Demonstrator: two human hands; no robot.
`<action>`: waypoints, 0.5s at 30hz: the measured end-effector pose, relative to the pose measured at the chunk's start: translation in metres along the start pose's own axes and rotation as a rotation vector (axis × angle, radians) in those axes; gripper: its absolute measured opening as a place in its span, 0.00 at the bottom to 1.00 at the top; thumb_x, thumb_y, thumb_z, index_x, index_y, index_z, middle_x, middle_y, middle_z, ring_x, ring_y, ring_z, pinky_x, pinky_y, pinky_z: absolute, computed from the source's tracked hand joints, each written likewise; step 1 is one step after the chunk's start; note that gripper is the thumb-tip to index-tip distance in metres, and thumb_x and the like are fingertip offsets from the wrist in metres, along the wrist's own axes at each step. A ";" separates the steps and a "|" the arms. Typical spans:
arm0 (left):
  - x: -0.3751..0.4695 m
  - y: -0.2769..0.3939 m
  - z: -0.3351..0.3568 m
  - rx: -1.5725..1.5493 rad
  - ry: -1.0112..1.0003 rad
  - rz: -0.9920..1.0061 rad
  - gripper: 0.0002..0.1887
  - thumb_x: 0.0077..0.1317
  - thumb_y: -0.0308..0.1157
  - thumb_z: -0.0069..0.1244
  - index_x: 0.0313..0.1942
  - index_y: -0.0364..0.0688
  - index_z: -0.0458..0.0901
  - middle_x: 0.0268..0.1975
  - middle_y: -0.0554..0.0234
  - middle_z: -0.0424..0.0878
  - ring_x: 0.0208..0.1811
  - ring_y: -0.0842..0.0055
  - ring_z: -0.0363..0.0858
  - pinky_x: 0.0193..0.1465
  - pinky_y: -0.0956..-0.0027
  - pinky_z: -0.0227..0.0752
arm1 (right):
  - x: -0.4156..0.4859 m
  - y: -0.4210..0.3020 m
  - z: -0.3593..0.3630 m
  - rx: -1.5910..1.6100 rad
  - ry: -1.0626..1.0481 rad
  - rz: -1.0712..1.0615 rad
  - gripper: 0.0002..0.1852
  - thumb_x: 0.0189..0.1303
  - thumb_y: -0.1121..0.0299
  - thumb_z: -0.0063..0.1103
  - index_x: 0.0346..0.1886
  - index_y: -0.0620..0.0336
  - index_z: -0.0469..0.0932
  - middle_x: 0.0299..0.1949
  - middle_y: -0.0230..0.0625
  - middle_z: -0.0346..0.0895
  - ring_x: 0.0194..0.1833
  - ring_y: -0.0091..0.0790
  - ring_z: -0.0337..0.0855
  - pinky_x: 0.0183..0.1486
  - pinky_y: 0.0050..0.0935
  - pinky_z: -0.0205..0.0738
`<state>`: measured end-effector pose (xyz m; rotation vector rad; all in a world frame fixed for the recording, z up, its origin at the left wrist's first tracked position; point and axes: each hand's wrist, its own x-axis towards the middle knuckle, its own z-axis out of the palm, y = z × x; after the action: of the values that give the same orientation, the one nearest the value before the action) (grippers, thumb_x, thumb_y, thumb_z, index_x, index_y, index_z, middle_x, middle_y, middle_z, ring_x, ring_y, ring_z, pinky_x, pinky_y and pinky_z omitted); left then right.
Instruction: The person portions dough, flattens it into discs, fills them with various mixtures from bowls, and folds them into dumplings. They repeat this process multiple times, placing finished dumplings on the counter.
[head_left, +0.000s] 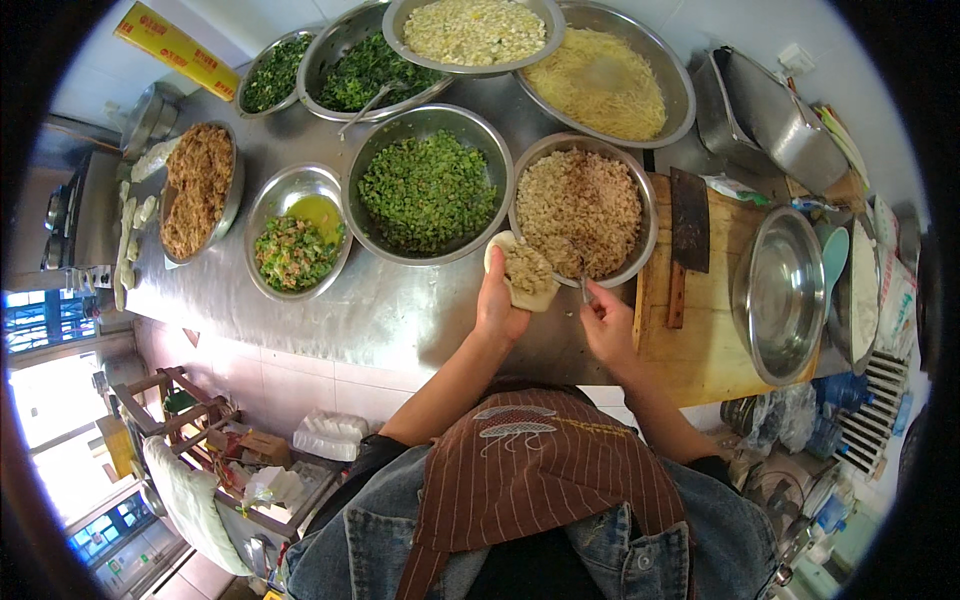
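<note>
In my left hand (501, 304) lies a round dough wrapper (534, 298) with a mound of pale, chopped filling (528, 268) on it; my thumb rests over its near left edge. My right hand (606, 319) grips the handle of a metal utensil (586, 291), whose far end is sunk in the brownish grainy filling (581, 202) and hidden there. That filling sits in a steel bowl (649, 225) just beyond both hands. To its left stands a larger steel bowl (427, 259) of chopped green vegetable (427, 191).
A cleaver (688, 225) lies on a wooden board (720, 330) at right, near an oval-looking steel basin (784, 300). Left are a small bowl of mixed filling (296, 255) and a bowl of minced filling (196, 191). Bowls of greens (371, 75), pale diced filling (474, 31) and yellow shreds (600, 90) line the back.
</note>
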<state>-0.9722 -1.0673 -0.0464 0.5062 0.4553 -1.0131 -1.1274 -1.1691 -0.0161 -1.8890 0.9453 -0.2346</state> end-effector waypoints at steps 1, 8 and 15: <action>0.000 0.000 0.000 0.009 0.008 0.005 0.25 0.78 0.51 0.36 0.65 0.46 0.66 0.63 0.59 0.75 0.63 0.63 0.75 0.65 0.52 0.71 | -0.003 0.001 0.009 0.018 0.015 0.045 0.25 0.61 0.73 0.60 0.63 0.64 0.75 0.31 0.44 0.82 0.29 0.32 0.81 0.36 0.32 0.76; -0.003 0.002 0.008 -0.020 -0.043 -0.021 0.26 0.78 0.52 0.34 0.66 0.45 0.65 0.62 0.58 0.76 0.61 0.62 0.76 0.65 0.53 0.71 | -0.018 0.007 0.049 -0.172 0.113 -0.400 0.27 0.59 0.77 0.61 0.64 0.67 0.73 0.29 0.41 0.79 0.26 0.33 0.80 0.30 0.30 0.74; -0.006 0.011 0.012 0.007 0.058 -0.046 0.28 0.78 0.56 0.32 0.63 0.44 0.69 0.60 0.57 0.78 0.60 0.60 0.77 0.63 0.53 0.72 | -0.010 -0.001 0.050 -0.306 0.216 -0.723 0.31 0.53 0.81 0.62 0.65 0.64 0.74 0.28 0.43 0.78 0.26 0.43 0.80 0.28 0.37 0.73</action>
<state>-0.9640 -1.0662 -0.0313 0.5341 0.5173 -1.0461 -1.1076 -1.1282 -0.0384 -2.4752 0.4050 -0.7690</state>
